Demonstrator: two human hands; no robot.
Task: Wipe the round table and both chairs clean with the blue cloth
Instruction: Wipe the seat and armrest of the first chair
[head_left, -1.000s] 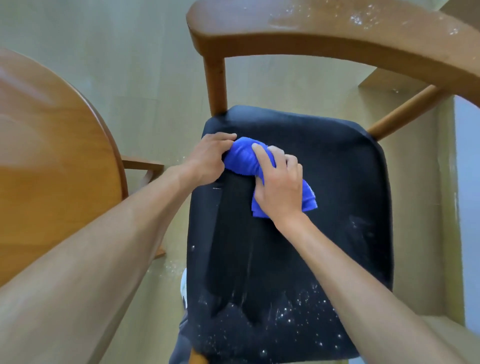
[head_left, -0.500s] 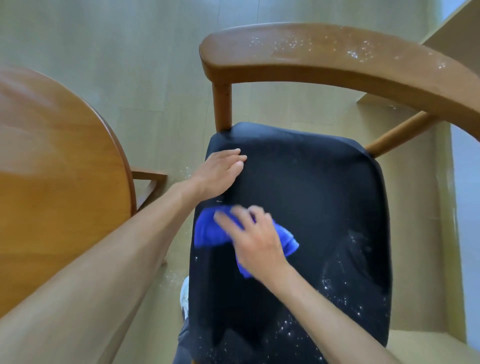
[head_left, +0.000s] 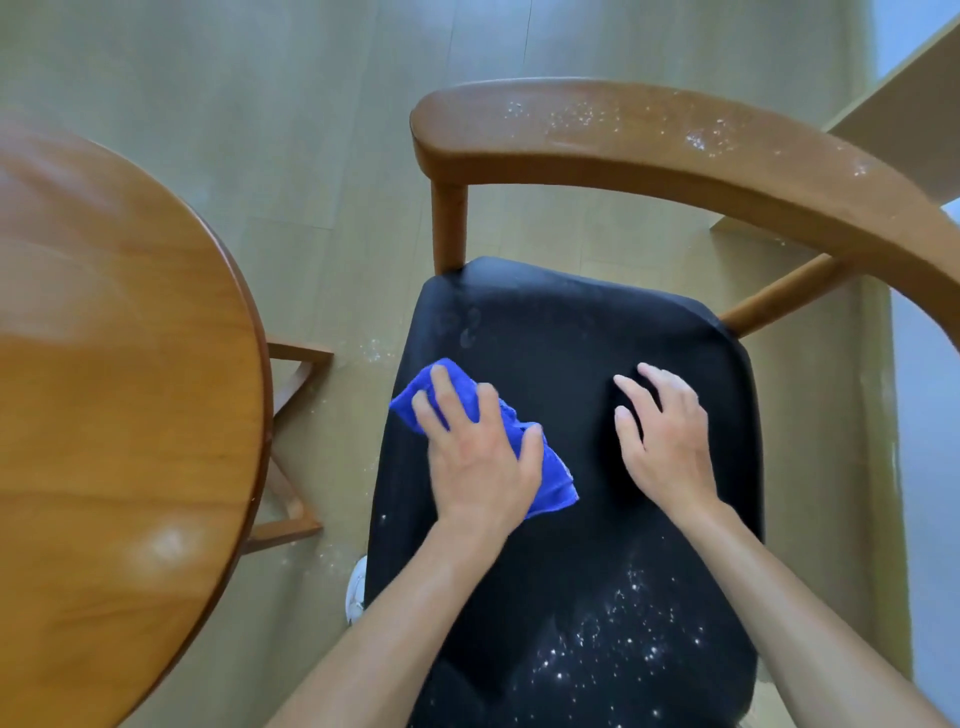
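Observation:
Under my left hand (head_left: 478, 462) lies the bunched blue cloth (head_left: 548, 475), pressed with spread fingers against the left side of the chair's black seat (head_left: 571, 322). My right hand (head_left: 667, 447) rests on the seat to the right of the cloth, holding nothing. White specks (head_left: 623, 639) are scattered over the near part of the seat and along the chair's curved wooden backrest (head_left: 675, 150). The round wooden table (head_left: 114, 364) fills the left of the view, with a pale smear near its front edge.
The table's wooden base (head_left: 291, 415) stands on the floor between table and chair, with white crumbs on the floor around it. A white shoe (head_left: 356, 587) shows beside the seat's left edge. A pale wooden ledge (head_left: 904, 104) is at the far right.
The cloth was under my right hand at the seat's left; now my left hand presses it there. My right hand has moved to the bare seat on the right.

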